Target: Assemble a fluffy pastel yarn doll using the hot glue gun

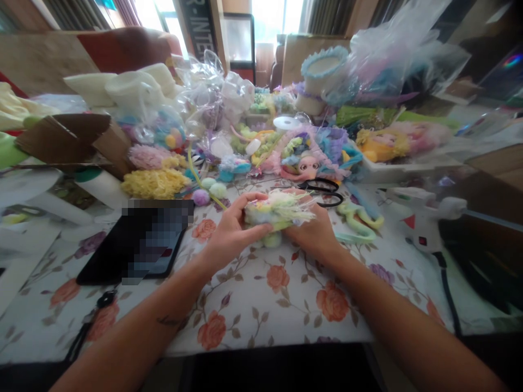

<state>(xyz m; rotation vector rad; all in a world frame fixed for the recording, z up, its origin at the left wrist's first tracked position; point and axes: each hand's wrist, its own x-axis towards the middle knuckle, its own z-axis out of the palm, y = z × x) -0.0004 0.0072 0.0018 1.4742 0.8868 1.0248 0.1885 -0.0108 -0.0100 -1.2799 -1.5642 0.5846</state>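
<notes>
Above the flowered tablecloth, both hands hold a fluffy pastel craft piece [278, 209] with pale loose strands sticking out to the right. My left hand [231, 228] is closed around its left side, thumb along the front. On the other side, my right hand [312, 234] grips the piece from behind and below; its fingers are mostly hidden. A pale green fuzzy ball [272, 239] shows under the piece. Just behind my right hand lie scissors [330, 200] with black handles. Bent fuzzy green strips [362, 220] rest to the right of that hand.
A glue gun [423, 218] with a cable stands at the right. A black tablet-like device [108, 247] lies at the left. Behind are several pom-poms [218, 189], yellow fluffy trim [155, 182], a white spool [286, 123], doll heads [308, 166], a cardboard box [61, 139] and plastic bags [392, 49].
</notes>
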